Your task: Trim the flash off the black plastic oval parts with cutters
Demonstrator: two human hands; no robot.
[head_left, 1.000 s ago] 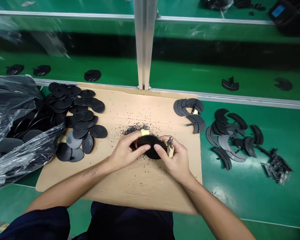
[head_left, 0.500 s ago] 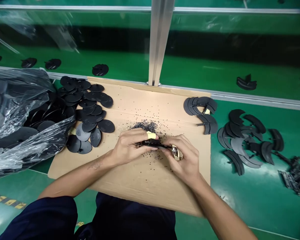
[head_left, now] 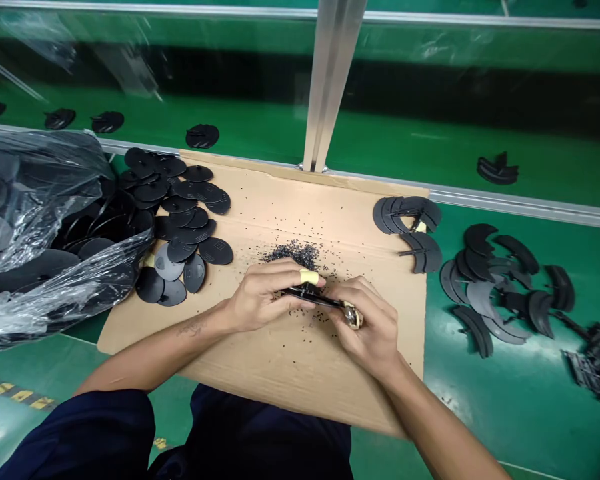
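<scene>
Tan corrugated cardboard (head_left: pixel 300 373) lies on the green bench (head_left: pixel 505 407), its far edge against a metal rail (head_left: pixel 505 202) and an aluminium upright (head_left: pixel 330 80). Both hands work over the middle of the sheet, with its right edge just beyond the right hand (head_left: pixel 367 333) and cardboard extending toward the near edge. The left hand (head_left: pixel 265 297) is curled, pinching a black plastic disc (head_left: pixel 305 298) between thumb and fingers; one finger wears a yellow finger cot (head_left: pixel 309 277). The disc stands nearly edge-on, its long axis running left to right and sloping slightly down toward the right hand. The right hand is closed around small metal nippers (head_left: pixel 353 315) with cream-taped handles, which sit at the disc's right end; the exact contact is hidden by the fingers. Black granules (head_left: pixel 291 254) form a small heap just beyond the hands, with more scattered around them. Left of the hands lie overlapping black discs (head_left: pixel 190 213) and a clear plastic bag (head_left: pixel 45 233) full of discs. To the right, cut black arc pieces (head_left: pixel 485 280) rest on the bench, apart from the hands; nothing stands between the hands.
</scene>
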